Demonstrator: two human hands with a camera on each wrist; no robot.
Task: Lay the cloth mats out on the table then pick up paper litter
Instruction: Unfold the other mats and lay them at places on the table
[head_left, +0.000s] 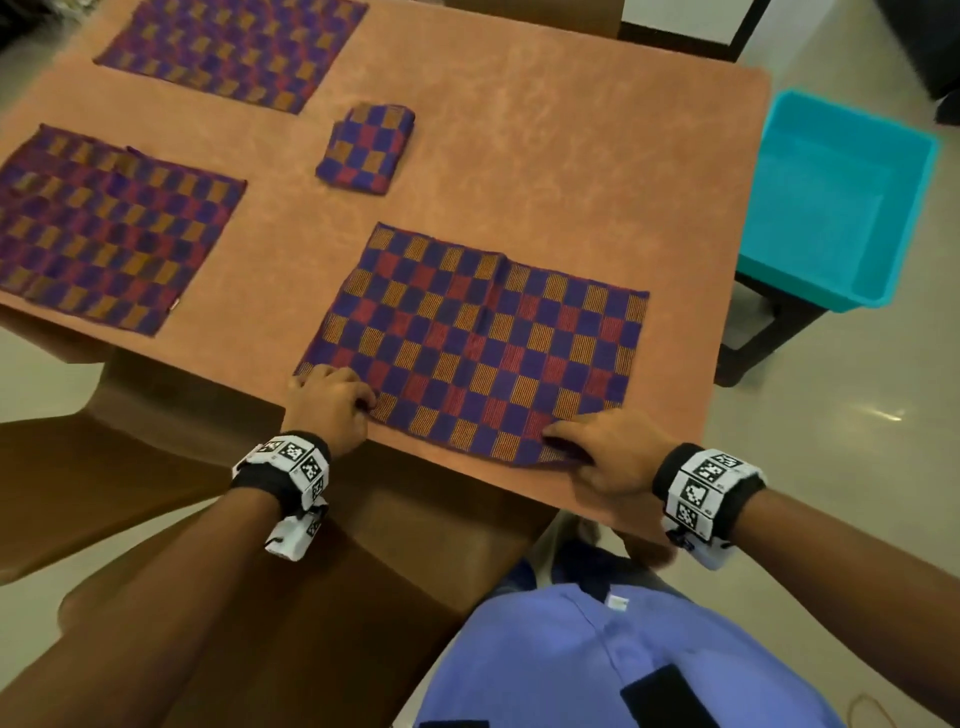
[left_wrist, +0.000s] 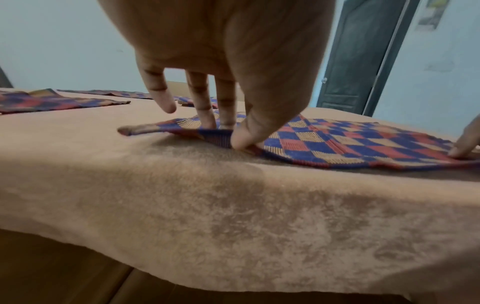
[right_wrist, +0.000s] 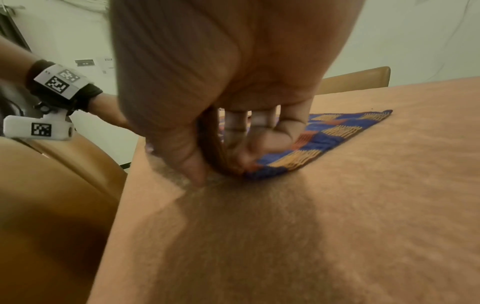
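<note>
Tabletop (head_left: 519, 130) of mottled orange-brown fills most of the head view, large and flat enough to take four place settings, which would explain the grid-like spacing of the cloths on it. A turquoise plastic tub (head_left: 831, 208) stands off the table's edge at the right of the frame — likely the bin meant for the paper litter, though no litter shows in any view.

Two checked woven mats in purple, red and orange lie spread, one at the upper left (head_left: 234, 47) and one at the left edge (head_left: 109, 228). A third open mat (head_left: 483, 338) sits at lower centre, a crease still raised down its middle. Both hands work its near edge, well apart, so the cloth can be drawn taut and squared to the table's rim: the left hand (head_left: 327, 405) pinches the near left corner, thumb beneath and fingers on top as the left wrist view shows, and the right hand (head_left: 608, 452) pinches the near right corner.

Smallest, a folded checked mat (head_left: 366, 148) waits at upper centre — judged the last to be laid.
</note>
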